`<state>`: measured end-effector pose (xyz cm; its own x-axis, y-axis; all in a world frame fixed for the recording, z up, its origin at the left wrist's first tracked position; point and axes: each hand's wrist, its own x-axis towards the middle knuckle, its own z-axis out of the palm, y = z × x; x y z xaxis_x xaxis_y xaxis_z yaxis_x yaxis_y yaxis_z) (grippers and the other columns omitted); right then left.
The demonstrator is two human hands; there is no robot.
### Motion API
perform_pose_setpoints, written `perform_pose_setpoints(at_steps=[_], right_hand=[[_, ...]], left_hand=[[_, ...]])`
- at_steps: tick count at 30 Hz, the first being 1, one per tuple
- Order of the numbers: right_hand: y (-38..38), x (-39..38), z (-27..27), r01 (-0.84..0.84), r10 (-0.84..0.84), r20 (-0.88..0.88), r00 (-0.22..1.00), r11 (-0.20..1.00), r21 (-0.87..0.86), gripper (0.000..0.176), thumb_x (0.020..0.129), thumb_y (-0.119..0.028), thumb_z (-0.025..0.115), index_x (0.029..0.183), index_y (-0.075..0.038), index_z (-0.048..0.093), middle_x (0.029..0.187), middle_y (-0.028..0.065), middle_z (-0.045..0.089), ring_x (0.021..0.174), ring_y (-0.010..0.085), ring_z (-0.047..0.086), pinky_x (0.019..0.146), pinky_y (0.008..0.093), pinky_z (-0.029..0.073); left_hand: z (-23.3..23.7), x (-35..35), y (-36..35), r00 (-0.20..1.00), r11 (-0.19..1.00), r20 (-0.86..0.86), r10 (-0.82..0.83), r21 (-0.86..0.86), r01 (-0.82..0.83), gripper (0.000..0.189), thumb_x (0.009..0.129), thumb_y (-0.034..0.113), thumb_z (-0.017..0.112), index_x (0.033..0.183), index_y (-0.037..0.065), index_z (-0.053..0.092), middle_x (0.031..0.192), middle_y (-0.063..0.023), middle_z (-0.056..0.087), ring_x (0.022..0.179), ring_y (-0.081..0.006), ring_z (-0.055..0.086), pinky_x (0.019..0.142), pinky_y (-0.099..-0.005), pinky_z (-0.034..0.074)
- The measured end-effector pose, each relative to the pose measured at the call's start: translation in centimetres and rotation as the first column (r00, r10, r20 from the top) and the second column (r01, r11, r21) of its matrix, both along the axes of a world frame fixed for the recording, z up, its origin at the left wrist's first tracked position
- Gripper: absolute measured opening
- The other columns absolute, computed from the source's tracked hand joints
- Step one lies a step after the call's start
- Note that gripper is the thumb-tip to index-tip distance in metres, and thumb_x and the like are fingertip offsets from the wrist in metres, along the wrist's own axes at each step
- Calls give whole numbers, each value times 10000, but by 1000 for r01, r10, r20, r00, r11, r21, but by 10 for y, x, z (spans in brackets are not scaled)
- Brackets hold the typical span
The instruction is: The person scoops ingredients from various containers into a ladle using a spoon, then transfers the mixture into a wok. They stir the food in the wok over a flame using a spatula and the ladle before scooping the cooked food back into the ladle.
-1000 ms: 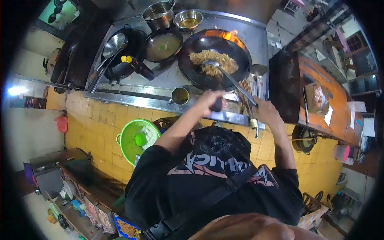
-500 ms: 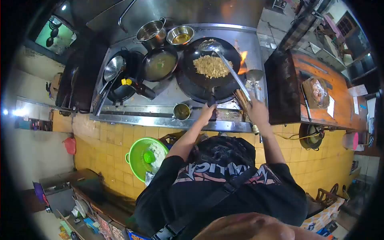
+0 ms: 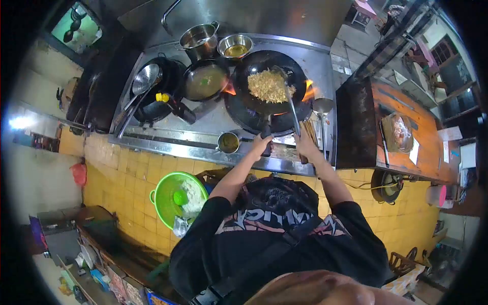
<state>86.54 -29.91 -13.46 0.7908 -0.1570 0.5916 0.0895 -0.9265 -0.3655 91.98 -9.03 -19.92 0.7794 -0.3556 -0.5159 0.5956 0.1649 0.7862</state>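
My left hand (image 3: 262,146) is closed around the dark handle of a black wok (image 3: 249,66) on the stove. Brown, grainy food that looks like fried rice (image 3: 267,86) lies in the wok. My right hand (image 3: 306,146) grips the handle of a long metal wok spatula (image 3: 294,109). Its head is at the far right of the food, partly hidden by it. Flames (image 3: 309,90) show at the wok's right edge. Beside my right hand lie a bundle of thin sticks (image 3: 309,129) and a ladle (image 3: 323,105).
Left of the wok are a pan of liquid (image 3: 205,81), a dark wok (image 3: 150,109) with a strainer (image 3: 146,79), and a yellow-capped bottle (image 3: 178,108). A pot (image 3: 198,41) and steel bowl (image 3: 235,47) stand behind. A metal cup (image 3: 228,143) sits near the front; a green basin (image 3: 165,195) is below.
The spatula head has come down from the wok's far rim into the food. My right hand has moved left, nearer my left hand. The food has shifted and spread to the right.
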Motion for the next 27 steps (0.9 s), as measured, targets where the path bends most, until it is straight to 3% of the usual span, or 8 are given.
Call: perform_pose_setpoints(at_steps=[2, 4, 6, 15, 18, 19, 22, 27], right_hand=[[-18, 24, 41, 273, 424, -750, 508, 746, 607, 312, 868, -138, 527, 1164, -38, 539, 759, 201, 655, 709, 380, 648, 659, 489, 493], [-23, 11, 117, 140, 407, -767, 495, 834, 533, 320, 878, -195, 549, 1168, -59, 550, 778, 216, 659, 737, 391, 650, 652, 520, 475], [-33, -18, 130, -161, 140, -625, 768, 987, 23, 321, 876, -220, 553, 1148, -49, 546, 788, 243, 643, 774, 411, 635, 665, 529, 476], [2, -9, 12, -70, 163, -596, 786, 982, 176, 388, 850, -233, 593, 1216, -114, 552, 845, 270, 625, 820, 387, 633, 769, 441, 486], [-52, -24, 115, -300, 406, -587, 700, 914, 274, 392, 838, -221, 601, 1225, -157, 583, 727, 157, 631, 546, 229, 601, 510, 357, 459], [-38, -30, 192, 55, 300, -877, 376, 937, 344, 367, 842, -196, 590, 1205, -137, 591, 711, 125, 624, 468, 202, 567, 430, 334, 426], [-44, -43, 199, -45, 244, -856, 455, 967, 252, 360, 848, -167, 580, 1199, -86, 563, 688, 133, 611, 455, 208, 569, 447, 362, 458], [-36, -56, 176, -215, 408, -759, 508, 913, 347, 378, 848, -169, 590, 1209, -74, 536, 685, 148, 604, 473, 232, 576, 476, 364, 474]], left_hand=[[1, 1, 2, 1000, 1000, 19, -23, 13, 23, 187, 844, 132, 635, 906, 30, 491, 667, -69, 553, 521, -174, 578, 457, -327, 499], [2, 3, 3, 999, 999, 41, -7, 40, 5, 164, 846, 133, 631, 874, 26, 509, 642, -72, 560, 501, -178, 576, 443, -328, 493], [-6, 5, 7, 999, 999, 34, -41, -6, 41, 166, 845, 139, 636, 853, 25, 515, 634, -73, 561, 493, -178, 574, 437, -327, 490], [0, 14, -13, 976, 999, -216, -26, 39, 35, 202, 819, 203, 682, 845, 34, 575, 634, -80, 568, 485, -185, 562, 435, -328, 473], [61, -11, -33, 960, 987, -241, 144, 110, -120, 196, 842, 231, 662, 899, 49, 620, 702, -80, 587, 575, -178, 578, 519, -302, 484], [133, -32, -34, 915, 942, -386, 120, -248, -228, 174, 868, 216, 628, 910, 50, 596, 721, -73, 586, 566, -173, 570, 520, -308, 494], [221, -53, -18, 798, 896, -579, -167, -427, -123, 203, 865, 186, 631, 849, 27, 507, 669, -75, 544, 568, -183, 555, 525, -305, 492], [118, -8, 3, 936, 967, -328, -127, -249, 44, 140, 887, 176, 584, 855, 42, 558, 623, -62, 553, 571, -145, 559, 514, -273, 485]])
